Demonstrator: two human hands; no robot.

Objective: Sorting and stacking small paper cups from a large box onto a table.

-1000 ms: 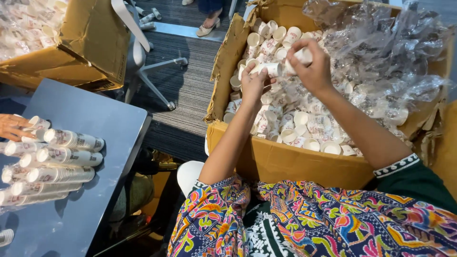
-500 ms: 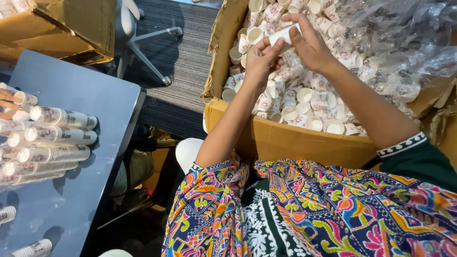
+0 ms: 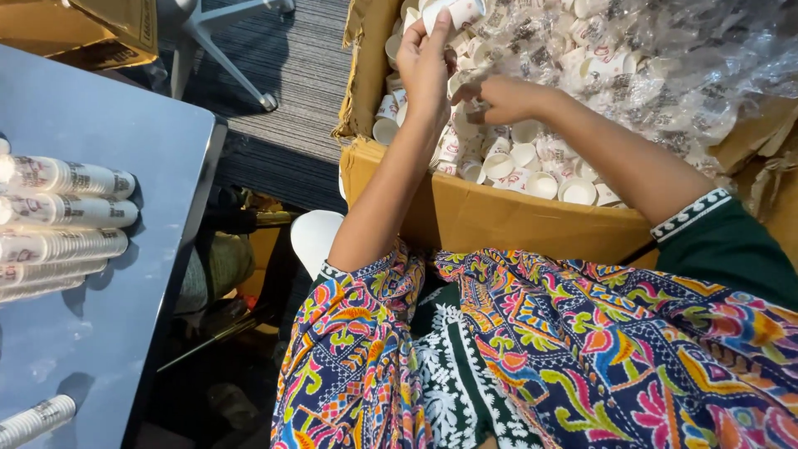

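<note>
The left hand (image 3: 426, 58) is raised over the big cardboard box (image 3: 499, 220) and holds a short stack of small white paper cups (image 3: 453, 12) at the upper edge of the view. The fingers are closed around the stack, with the stack sticking out above the fingertips. The right hand (image 3: 497, 98) is lower, just beside the left wrist, and lies on the loose cups (image 3: 532, 162) inside the box. Its fingers are curled down among the cups, but I cannot tell if they pinch one. The two hands are near each other and seem not to touch.

The box is full of the same small cups, many with the open mouth up. Crumpled clear plastic wrap (image 3: 690, 50) covers the far right part of them. The box stands in front of the person's knees, which are covered by colourful patterned cloth.

On the left is a blue-grey table (image 3: 125, 274). Long stacks of cups (image 3: 66, 208) lie on their side there, in a row. Behind is grey striped carpet (image 3: 299, 75), the foot of an office chair (image 3: 224, 50) and another cardboard box (image 3: 91, 33).
</note>
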